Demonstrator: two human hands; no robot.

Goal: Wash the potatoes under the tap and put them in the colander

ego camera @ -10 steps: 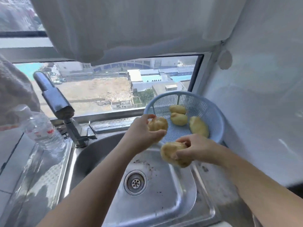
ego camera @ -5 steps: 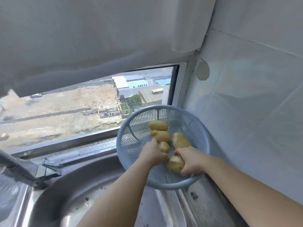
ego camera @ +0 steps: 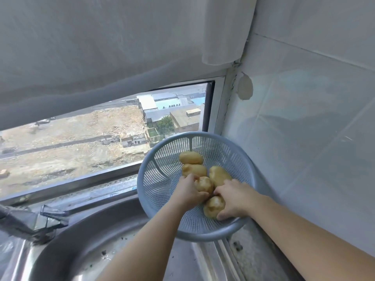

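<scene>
A blue plastic colander [ego camera: 160,175] sat tilted in the corner where the steel sink [ego camera: 67,246] met the white tiled wall [ego camera: 304,118], its lower rim hanging over the sink's right edge. Five potatoes lay inside. The left hand [ego camera: 189,192] was curled around one potato [ego camera: 205,184] near the middle, and the right hand [ego camera: 235,197] gripped another potato [ego camera: 213,205] toward the near rim. Three more potatoes [ego camera: 191,158] lay against the far side. Behind the sink ran a window [ego camera: 101,134] under a pale curtain [ego camera: 121,47]. The dark tap [ego camera: 22,224] stood at the sink's left edge.
</scene>
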